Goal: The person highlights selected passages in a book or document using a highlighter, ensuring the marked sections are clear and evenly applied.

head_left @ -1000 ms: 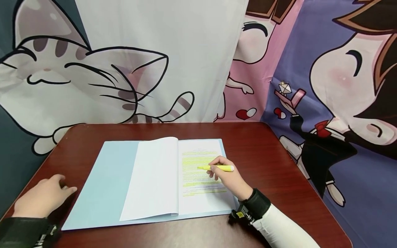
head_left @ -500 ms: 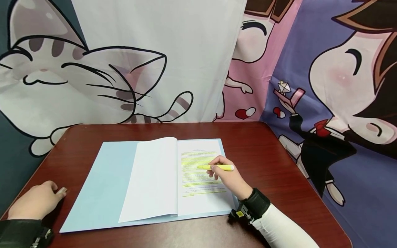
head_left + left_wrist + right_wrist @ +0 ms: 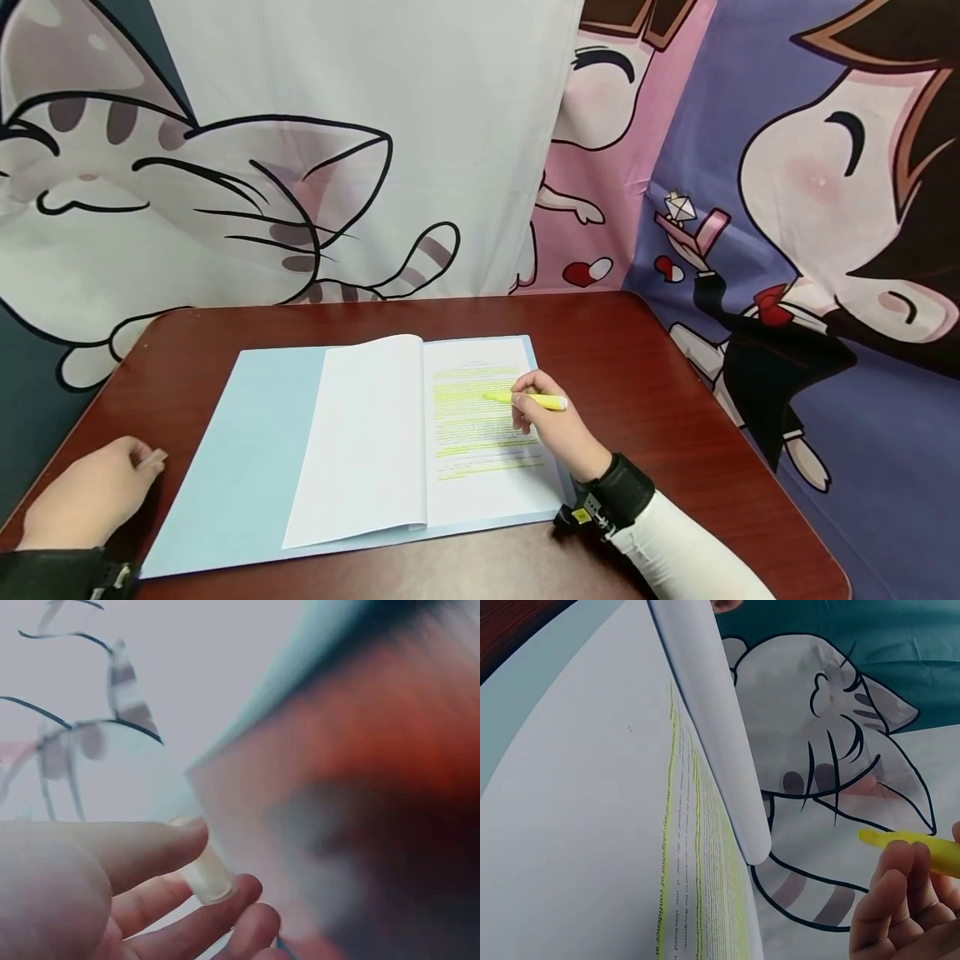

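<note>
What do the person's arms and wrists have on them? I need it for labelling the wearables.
The right hand is bare, with a black wrist strap bearing a small yellow tag, above a white sleeve. The left hand is bare too, above a black sleeve.

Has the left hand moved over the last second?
Yes. The left hand, pinching a small clear cap, has drawn back toward the person, away from the blue folder's left edge.
</note>
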Motion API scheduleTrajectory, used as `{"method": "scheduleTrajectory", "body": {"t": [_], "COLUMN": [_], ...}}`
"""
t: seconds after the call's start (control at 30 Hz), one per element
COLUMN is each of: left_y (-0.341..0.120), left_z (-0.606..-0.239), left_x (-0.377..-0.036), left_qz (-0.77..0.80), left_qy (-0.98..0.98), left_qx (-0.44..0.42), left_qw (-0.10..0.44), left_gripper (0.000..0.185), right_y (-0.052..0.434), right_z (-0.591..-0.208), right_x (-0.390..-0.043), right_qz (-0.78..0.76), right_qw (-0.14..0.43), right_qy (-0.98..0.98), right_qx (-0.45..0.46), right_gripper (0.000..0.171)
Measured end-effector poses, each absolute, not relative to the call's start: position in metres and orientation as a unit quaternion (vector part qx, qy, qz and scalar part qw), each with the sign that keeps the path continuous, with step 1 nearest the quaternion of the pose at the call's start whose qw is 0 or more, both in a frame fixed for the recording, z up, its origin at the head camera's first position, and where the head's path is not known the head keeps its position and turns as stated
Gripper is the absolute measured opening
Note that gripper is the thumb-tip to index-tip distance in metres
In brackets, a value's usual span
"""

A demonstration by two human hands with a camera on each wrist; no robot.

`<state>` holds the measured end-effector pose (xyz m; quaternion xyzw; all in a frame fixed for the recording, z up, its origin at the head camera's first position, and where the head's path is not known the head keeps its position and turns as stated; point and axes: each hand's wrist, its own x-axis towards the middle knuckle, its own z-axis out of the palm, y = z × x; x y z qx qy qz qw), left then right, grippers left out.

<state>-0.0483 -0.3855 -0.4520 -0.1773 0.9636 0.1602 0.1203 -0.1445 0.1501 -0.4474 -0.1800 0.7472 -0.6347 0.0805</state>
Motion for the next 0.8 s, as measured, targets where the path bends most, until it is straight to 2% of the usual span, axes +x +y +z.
{"method": "scheduleTrajectory", "body": {"t": [0.2, 0.43, 0.53, 0.8], "left_y": [-0.335, -0.261, -0.232, -0.175], "left_z": [-0.415, -0.384, -0.38, -0.389], "left_x": [-0.055, -0.061, -0.065, -0.074], "left_qz": [0.184, 0.214, 0.235, 0.279], "left_qy": [0.973, 0.972, 0.965, 0.95], "left_qx": [-0.135, -0.023, 0.002, 0.058], "left_qw": [0.043, -0.089, -0.113, -0.128], "left_gripper": [0.044, 0.037, 0.037, 0.032], "right_y": [0.148, 0.144, 0.14, 0.125], "right_z": [-0.448, -0.447, -0.447, -0.437], "right_x": [-0.148, -0.152, -0.153, -0.151], "right_qz": [-0.64, -0.642, -0.646, -0.698], "right_qw": [0.085, 0.101, 0.113, 0.132], "right_qy": [0.742, 0.734, 0.728, 0.668], "right_qx": [-0.183, -0.196, -0.201, -0.221], "right_gripper": [0.014, 0.022, 0.024, 0.032]}}
